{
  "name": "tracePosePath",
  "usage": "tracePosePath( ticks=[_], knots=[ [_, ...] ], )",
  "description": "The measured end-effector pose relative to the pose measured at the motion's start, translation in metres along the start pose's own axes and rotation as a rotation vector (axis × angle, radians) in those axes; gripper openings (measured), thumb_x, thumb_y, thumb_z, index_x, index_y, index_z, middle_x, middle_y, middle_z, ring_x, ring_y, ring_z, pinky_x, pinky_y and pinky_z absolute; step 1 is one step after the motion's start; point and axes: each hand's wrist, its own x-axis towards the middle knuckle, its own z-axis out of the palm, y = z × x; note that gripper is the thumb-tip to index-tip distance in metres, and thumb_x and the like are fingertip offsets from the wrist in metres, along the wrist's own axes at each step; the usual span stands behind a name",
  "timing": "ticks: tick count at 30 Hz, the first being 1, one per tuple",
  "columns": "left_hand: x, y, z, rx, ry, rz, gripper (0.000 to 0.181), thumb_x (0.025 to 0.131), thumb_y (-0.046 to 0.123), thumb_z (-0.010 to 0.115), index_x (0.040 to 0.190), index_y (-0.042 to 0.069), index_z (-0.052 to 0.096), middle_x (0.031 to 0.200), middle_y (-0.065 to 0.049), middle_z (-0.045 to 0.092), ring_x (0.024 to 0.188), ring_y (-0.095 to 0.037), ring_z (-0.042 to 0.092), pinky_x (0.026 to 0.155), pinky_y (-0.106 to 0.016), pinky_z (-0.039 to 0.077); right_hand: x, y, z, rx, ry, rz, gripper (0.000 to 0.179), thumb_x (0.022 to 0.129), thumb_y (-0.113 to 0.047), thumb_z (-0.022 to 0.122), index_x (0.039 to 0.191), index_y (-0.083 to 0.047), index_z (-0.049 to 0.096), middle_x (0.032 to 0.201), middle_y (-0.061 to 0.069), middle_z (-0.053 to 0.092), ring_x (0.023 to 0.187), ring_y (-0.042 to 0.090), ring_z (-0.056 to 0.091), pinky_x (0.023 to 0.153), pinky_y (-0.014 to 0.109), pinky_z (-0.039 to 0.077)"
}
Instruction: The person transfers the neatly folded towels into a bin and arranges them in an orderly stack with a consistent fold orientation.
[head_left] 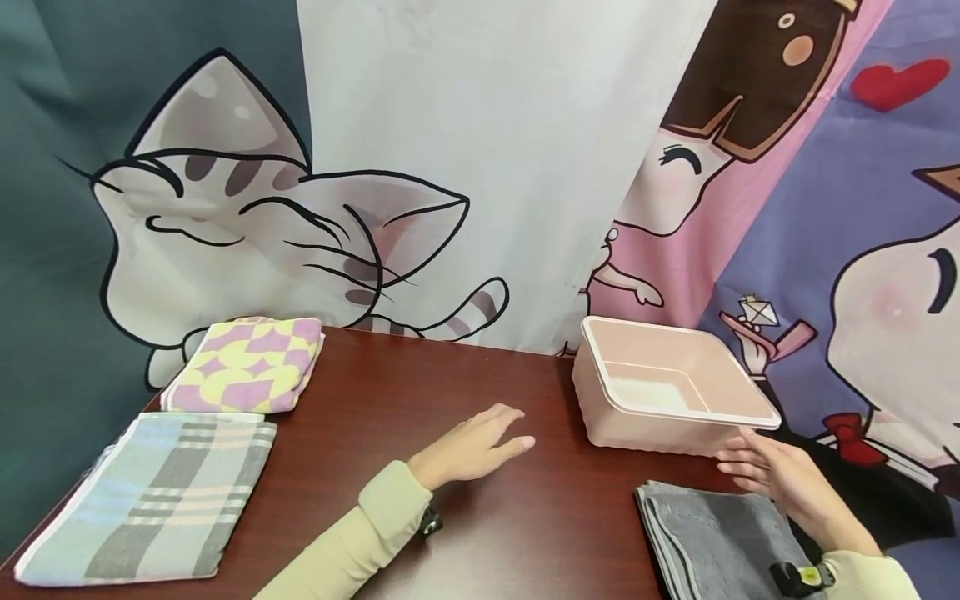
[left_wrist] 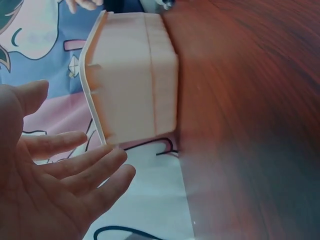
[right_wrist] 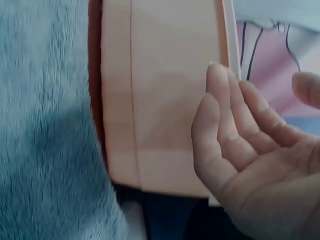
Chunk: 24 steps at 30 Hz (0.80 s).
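Note:
A pale pink plastic bin point(head_left: 667, 429) stands at the back right of the table, its inside bare. My right hand point(head_left: 780, 479) is at the bin's near right corner, fingertips right by its wall just under the rim. In the right wrist view the fingers point(right_wrist: 220, 85) are slightly bent and the thumb stands apart. Below this hand lies a folded grey towel point(head_left: 720, 533). My left hand point(head_left: 472, 446) hovers over the middle of the table, left of the bin, with fingers spread and nothing held.
On the left of the table point(head_left: 420, 375) lies a folded plaid towel point(head_left: 150, 500) in grey, blue and cream. Behind it sits a folded purple and yellow towel point(head_left: 247, 367). A cartoon-printed curtain point(head_left: 480, 108) hangs along the table's back edge.

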Motion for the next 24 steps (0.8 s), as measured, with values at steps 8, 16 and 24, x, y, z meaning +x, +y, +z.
tracePosePath(
  ticks=[8,16,24],
  knots=[
    [0.029,0.017,0.019,-0.099,-0.052,-0.046,0.073,0.078,0.061,0.029,0.13,0.009,0.028,0.131,-0.002,0.027,0.119,-0.012,0.023,0.094,-0.03,0.022,0.001,0.018,-0.047,0.132,0.143,0.088,0.042,0.084,-0.045,0.038,0.09,-0.007,0.058,0.087,0.011,0.061,0.085,0.026,0.056,0.071,0.039,0.043],
    [0.053,0.016,0.04,-0.22,-0.221,-0.19,0.092,0.065,0.075,0.031,0.135,0.019,0.009,0.137,0.006,0.008,0.121,-0.008,0.012,0.095,-0.028,0.018,0.032,0.043,-0.065,0.385,0.439,-0.086,0.039,0.081,-0.044,0.046,0.08,-0.008,0.06,0.076,0.002,0.062,0.075,0.017,0.059,0.062,0.035,0.047],
    [0.072,0.02,0.069,-0.264,-0.163,-0.142,0.09,0.068,0.072,0.029,0.134,0.018,-0.001,0.137,0.005,0.0,0.122,-0.006,0.004,0.096,-0.026,0.014,0.07,0.082,-0.09,0.56,0.231,-0.178,0.048,0.081,-0.056,0.032,0.1,-0.015,0.047,0.093,-0.004,0.056,0.088,0.011,0.053,0.072,0.04,0.042]
  ],
)
